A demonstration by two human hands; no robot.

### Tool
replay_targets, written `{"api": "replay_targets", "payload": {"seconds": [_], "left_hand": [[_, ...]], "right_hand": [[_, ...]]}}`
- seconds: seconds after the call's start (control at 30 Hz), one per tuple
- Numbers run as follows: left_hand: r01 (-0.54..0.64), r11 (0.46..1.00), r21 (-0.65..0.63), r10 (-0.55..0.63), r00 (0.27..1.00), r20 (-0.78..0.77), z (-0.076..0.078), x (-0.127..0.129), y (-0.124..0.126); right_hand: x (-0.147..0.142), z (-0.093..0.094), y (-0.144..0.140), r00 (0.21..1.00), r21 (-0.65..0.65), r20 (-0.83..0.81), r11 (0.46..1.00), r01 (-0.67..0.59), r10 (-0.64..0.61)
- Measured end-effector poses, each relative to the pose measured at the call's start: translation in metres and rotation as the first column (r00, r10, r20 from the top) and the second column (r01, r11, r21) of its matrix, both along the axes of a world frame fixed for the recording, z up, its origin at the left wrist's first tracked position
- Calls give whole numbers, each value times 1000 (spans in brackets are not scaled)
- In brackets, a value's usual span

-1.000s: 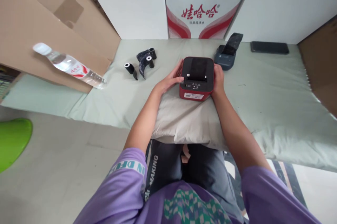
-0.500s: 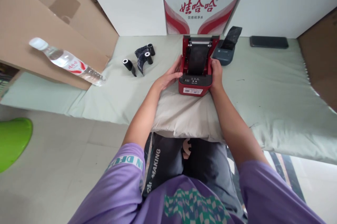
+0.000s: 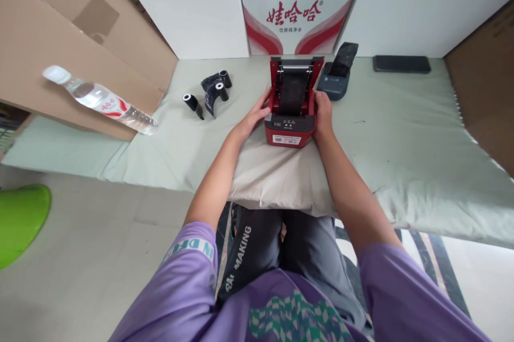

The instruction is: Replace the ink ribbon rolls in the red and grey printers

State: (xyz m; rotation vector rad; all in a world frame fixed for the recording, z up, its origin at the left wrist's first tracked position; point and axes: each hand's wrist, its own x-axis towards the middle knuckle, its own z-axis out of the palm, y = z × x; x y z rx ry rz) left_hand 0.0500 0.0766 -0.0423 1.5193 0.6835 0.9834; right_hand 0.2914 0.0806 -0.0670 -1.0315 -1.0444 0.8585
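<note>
Two printers show: one boxy red-and-black printer (image 3: 289,123), taken as the dial's centre, and one small dark-blue rounded printer (image 3: 334,86) at two o'clock, with two bare hands, the left hand (image 3: 254,118) at nine and the right hand (image 3: 323,113) at three. Three short black cylindrical rolls (image 3: 222,91) lie at nine, one clear plastic bottle (image 3: 100,100) farther out at nine, and one flat black rectangular device (image 3: 401,64) at two. One red-lettered white carton (image 3: 297,23) stands at twelve, two brown cardboard boxes (image 3: 88,58) at ten and three, and one rounded bright-green object (image 3: 22,224) at eight.
</note>
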Motion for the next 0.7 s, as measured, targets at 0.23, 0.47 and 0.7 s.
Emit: {"api": "replay_targets", "payload": {"seconds": [0.23, 0.47, 0.7], "left_hand": [[-207, 947, 246, 261, 942, -211, 25, -4, -6], [-99, 909, 405, 307, 817, -488, 77, 16, 11], [172, 918, 358, 160, 666, -729, 94, 41, 14]], "right_hand": [[-2, 2, -1, 1000, -5, -30, 1000, -5, 5], [-4, 1, 1, 998, -17, -54, 1000, 11, -12], [-5, 3, -1, 998, -30, -56, 1000, -9, 8]]}}
